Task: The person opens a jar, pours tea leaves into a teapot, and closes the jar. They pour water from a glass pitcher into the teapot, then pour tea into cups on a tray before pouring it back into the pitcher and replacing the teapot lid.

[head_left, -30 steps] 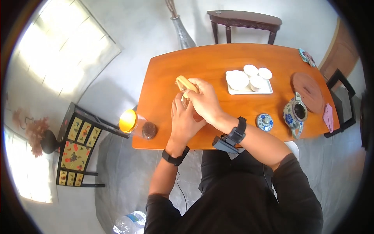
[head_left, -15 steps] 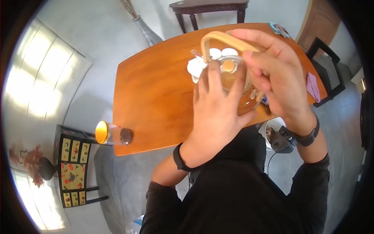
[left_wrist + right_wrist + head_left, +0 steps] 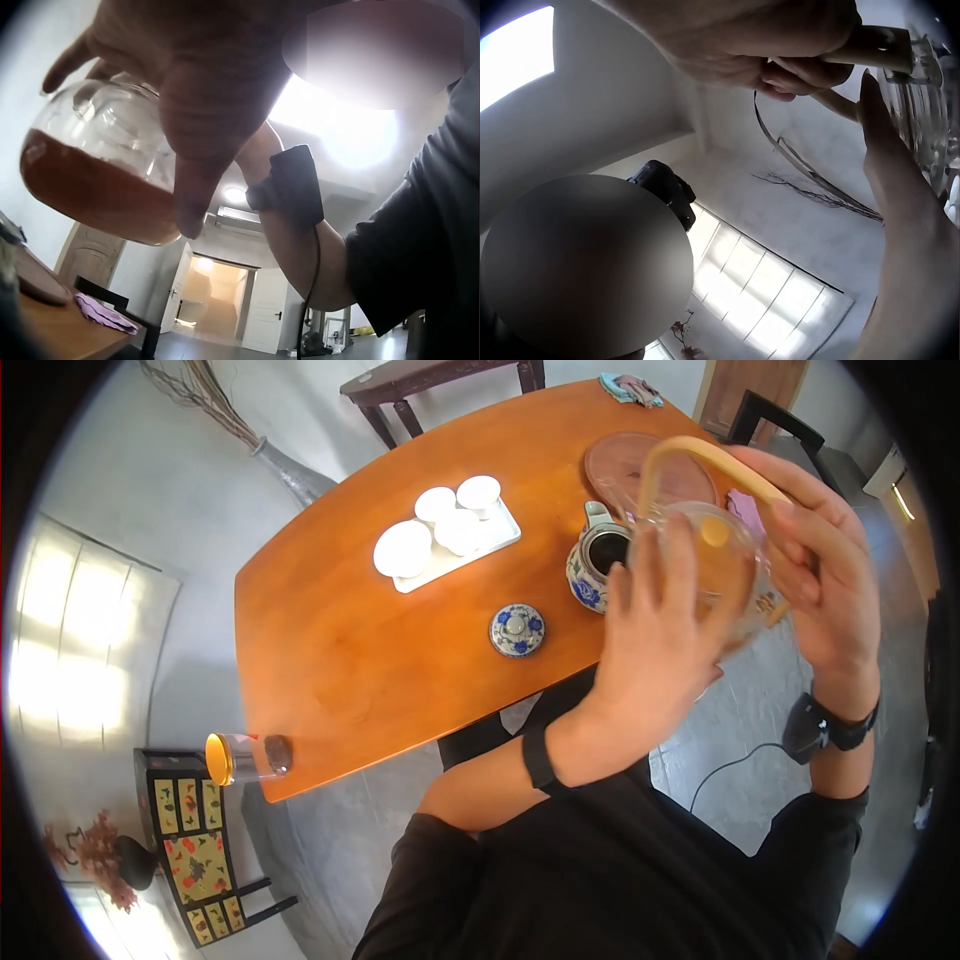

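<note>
A clear glass teapot [image 3: 97,191], partly filled with reddish-brown liquid, is held up over the table's right side. My right hand [image 3: 830,575] grips its arched pale wooden handle [image 3: 695,448]. My left hand [image 3: 650,660] lies over the pot with fingers extended across its top, near the yellow lid knob [image 3: 713,530]. In the left wrist view the left thumb [image 3: 193,199] points down along the glass. Just left of the held pot, a blue-and-white porcelain teapot [image 3: 585,582] stands uncovered with a dark inside. Its matching lid [image 3: 517,630] lies on the table.
A white tray [image 3: 490,550] bears several white cups [image 3: 457,532]. Behind the porcelain pot lies a round brown board [image 3: 620,465], with a pink cloth [image 3: 742,510] beside it. An orange-lidded clear jar [image 3: 240,758] lies at the table's left corner; another cloth [image 3: 630,390] lies at the far edge.
Both hands have carried the glass teapot from the table's middle left to its right side, beside the porcelain teapot. The head view has turned right.
</note>
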Demonstrator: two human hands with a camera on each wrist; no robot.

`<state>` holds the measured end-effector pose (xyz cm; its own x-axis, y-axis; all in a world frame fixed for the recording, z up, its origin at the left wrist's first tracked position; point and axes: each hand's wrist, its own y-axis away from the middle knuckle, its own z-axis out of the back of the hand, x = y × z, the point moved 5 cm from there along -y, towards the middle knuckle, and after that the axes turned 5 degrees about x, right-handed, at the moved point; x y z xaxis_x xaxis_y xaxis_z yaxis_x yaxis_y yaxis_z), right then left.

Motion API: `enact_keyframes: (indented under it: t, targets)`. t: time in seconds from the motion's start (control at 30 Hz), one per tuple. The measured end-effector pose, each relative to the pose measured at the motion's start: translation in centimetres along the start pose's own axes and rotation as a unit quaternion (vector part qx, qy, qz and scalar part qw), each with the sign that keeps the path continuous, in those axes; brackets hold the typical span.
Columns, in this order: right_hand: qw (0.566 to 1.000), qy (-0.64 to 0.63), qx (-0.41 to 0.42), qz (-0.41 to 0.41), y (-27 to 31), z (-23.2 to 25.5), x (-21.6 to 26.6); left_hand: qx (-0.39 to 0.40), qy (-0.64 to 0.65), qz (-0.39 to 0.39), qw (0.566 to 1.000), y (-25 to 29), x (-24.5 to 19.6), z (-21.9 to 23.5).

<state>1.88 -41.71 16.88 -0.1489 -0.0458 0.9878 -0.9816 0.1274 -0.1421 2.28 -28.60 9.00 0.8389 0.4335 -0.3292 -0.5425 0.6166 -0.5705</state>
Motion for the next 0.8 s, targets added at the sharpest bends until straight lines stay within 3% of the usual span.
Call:
enact_keyframes:
  t: [0.17, 0.2, 0.3, 0.53, 0.8]
  targets:
    - [0.997, 0.056, 0.010, -0.052, 0.4, 4.0, -1.6, -0.016, 0.007, 0.008, 1.000, -0.1, -2.1, -3.9]
    - [0.994, 0.092, 0.003, -0.059, 0.4, 4.5, -1.8, -0.053, -0.008, 0.006, 0.999, -0.2, -2.3, -4.1]
    - [0.985, 0.158, 0.025, -0.063, 0.0, 5.9, -2.4, -0.034, 0.013, 0.042, 0.998, 0.0, -3.0, -5.1]
    - [0.972, 0.186, 0.080, -0.120, -2.3, 3.3, -3.5, -0.015, 0.047, 0.096, 0.994, 0.5, -2.1, -6.0]
    - [0.928, 0.302, 0.159, -0.150, -4.6, 0.8, -3.3, -0.076, 0.189, 0.108, 0.973, 0.7, -1.0, -6.1]
